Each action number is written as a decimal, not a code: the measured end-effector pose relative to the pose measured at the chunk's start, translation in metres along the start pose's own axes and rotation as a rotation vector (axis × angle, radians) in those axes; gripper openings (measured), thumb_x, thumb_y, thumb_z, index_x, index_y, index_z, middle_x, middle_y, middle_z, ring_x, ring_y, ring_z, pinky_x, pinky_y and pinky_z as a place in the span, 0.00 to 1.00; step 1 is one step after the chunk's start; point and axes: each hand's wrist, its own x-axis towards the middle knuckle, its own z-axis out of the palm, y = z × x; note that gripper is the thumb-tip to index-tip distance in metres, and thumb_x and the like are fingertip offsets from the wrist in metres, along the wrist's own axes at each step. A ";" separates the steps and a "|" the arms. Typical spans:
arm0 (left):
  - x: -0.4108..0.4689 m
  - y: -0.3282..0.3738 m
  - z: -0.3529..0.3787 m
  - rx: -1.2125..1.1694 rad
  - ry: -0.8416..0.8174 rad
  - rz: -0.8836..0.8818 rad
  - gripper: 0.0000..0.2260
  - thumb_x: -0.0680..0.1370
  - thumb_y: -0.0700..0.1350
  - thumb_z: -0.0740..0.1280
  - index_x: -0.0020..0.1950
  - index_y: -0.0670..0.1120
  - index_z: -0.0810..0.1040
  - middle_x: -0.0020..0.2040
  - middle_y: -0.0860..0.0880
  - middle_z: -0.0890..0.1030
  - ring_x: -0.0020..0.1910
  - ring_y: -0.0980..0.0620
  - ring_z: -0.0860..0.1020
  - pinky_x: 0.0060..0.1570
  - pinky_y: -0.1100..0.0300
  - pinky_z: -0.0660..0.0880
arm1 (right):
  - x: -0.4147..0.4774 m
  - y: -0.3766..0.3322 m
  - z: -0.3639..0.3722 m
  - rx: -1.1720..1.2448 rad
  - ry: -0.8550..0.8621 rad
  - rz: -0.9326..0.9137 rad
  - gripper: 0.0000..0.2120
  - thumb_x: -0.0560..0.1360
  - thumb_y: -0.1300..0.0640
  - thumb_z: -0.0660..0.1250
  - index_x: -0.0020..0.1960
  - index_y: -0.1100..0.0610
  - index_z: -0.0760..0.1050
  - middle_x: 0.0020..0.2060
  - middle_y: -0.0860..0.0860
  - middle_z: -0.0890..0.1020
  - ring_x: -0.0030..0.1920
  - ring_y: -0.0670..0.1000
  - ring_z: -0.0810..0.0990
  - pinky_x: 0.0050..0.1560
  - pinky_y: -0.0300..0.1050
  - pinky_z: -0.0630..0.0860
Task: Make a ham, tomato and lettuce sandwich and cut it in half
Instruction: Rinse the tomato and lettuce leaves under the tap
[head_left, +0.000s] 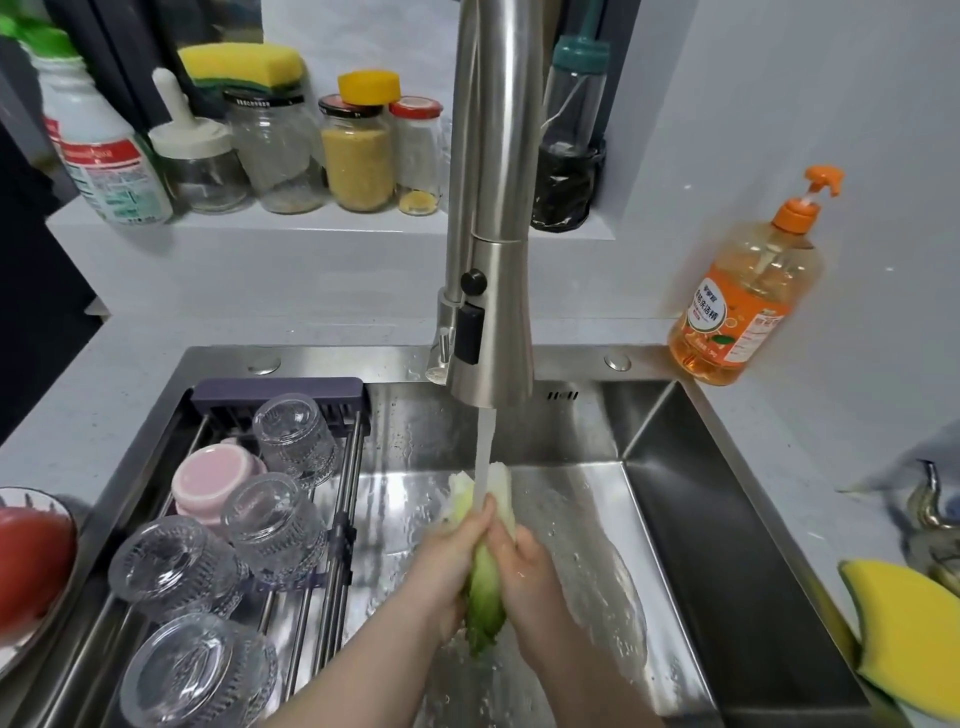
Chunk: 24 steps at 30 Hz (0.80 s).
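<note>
Both hands (447, 571) (524, 571) clasp crinkled lettuce (485, 592) under smooth steel faucet (491, 322)

Home kitchen: steel sink (675, 415), tap (491, 312) (running), dish soap (748, 306)

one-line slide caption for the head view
Left hand and right hand hold a lettuce leaf under the running faucet over the sink.
</note>
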 end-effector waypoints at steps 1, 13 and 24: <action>0.000 -0.001 -0.001 0.000 0.017 0.012 0.21 0.66 0.53 0.69 0.50 0.39 0.76 0.42 0.43 0.84 0.42 0.48 0.83 0.38 0.58 0.78 | 0.000 -0.001 -0.001 -0.070 0.023 -0.032 0.20 0.77 0.49 0.58 0.46 0.67 0.75 0.41 0.62 0.81 0.45 0.59 0.80 0.50 0.52 0.75; -0.008 0.006 -0.021 0.206 -0.024 0.040 0.25 0.62 0.56 0.69 0.48 0.38 0.79 0.39 0.41 0.84 0.38 0.45 0.83 0.38 0.57 0.80 | 0.009 -0.027 0.003 0.196 -0.142 0.067 0.10 0.78 0.53 0.59 0.52 0.57 0.76 0.44 0.54 0.82 0.45 0.53 0.81 0.48 0.42 0.78; -0.005 0.014 -0.019 -0.058 0.204 0.048 0.19 0.73 0.52 0.66 0.54 0.37 0.76 0.47 0.40 0.82 0.46 0.43 0.80 0.47 0.50 0.77 | -0.007 -0.019 0.032 -0.008 -0.090 -0.035 0.16 0.78 0.50 0.56 0.65 0.51 0.65 0.55 0.51 0.78 0.54 0.52 0.78 0.58 0.51 0.74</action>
